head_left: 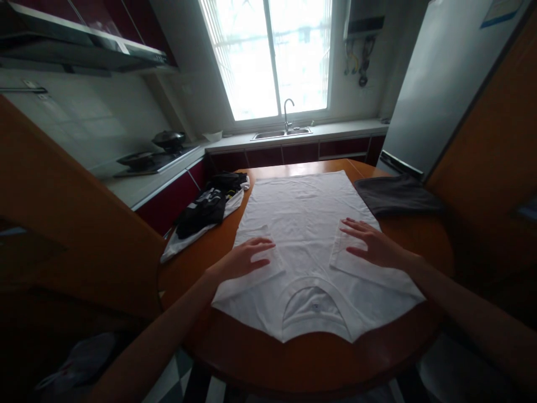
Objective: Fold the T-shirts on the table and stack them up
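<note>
On top of the white shirt (308, 224), just in from its left side, rests the person's left hand (247, 258), palm down, fingers extended and loosely together, thumb standing apart; it has hold of nothing. Across from it, the right hand (369, 244) lies just as flat over the other side, its fingers a little more spread, its thumb well away from them, and likewise gripping nothing. Between the two hands runs a broad strip of the shirt's middle. Beneath each hand is a short sleeve turned inward on the body of the garment, with the left sleeve (268, 271) and the right sleeve (348, 262) ending in straight edges that face one another.

Nearer the person than either hand, the round neckline (314, 282) opens toward the edge of the counter (423, 240); the body of the shirt stretches away past the fingertips to its hem at the far side. A few soft wrinkles cross the cloth.

Farther out on the wood, beyond the left hand, sits a heap of dark clothing (205, 210) with some white cloth under it. Beyond the right hand, a dark grey cloth (396, 196) lies beside the shirt's far corner. Behind all that stand a sink (271, 135) with its faucet (286, 115) below a bright window (243, 56), and, to the right, a tall refrigerator (444, 73).
</note>
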Demonstrator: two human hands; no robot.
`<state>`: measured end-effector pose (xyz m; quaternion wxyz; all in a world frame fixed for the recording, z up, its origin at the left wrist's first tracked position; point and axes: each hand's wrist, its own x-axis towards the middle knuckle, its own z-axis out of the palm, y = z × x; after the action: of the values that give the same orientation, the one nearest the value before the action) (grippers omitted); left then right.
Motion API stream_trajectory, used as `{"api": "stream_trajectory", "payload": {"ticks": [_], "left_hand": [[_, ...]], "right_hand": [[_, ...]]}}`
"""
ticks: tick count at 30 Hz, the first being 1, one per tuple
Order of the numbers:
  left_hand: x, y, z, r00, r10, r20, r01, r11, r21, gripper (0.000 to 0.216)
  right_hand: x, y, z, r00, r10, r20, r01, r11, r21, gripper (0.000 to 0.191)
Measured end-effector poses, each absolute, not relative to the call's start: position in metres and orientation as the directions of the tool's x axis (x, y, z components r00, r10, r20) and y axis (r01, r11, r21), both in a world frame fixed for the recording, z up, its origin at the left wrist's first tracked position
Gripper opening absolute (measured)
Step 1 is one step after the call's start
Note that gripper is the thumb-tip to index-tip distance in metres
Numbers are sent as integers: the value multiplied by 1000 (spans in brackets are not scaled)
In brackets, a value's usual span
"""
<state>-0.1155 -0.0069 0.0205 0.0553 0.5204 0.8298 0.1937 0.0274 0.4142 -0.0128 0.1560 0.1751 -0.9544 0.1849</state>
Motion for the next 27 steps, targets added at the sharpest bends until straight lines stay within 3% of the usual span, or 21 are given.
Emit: {"api": "stream_trajectory", "payload": {"ticks": [6,13,20,27], "left_hand": [[-60,-18,51,-258,964,-59,840,254,479,30],[-24,-33,47,-224,969,-105,883,248,398,31],[-1,-40,37,-248,966,-66,938,257,232,60],[2,-46,28,-289,956,-40,953,291,80,90]], "right_hand": [[81,390,10,-834,-439,333,-536,788,-304,30],[129,377,8,-830,-479,286,-552,783,-287,24],[156,373,-6,-836,-488,251,-543,799,-259,39],[168,372,-18,-784,-508,356,-576,809,-114,41]]}}
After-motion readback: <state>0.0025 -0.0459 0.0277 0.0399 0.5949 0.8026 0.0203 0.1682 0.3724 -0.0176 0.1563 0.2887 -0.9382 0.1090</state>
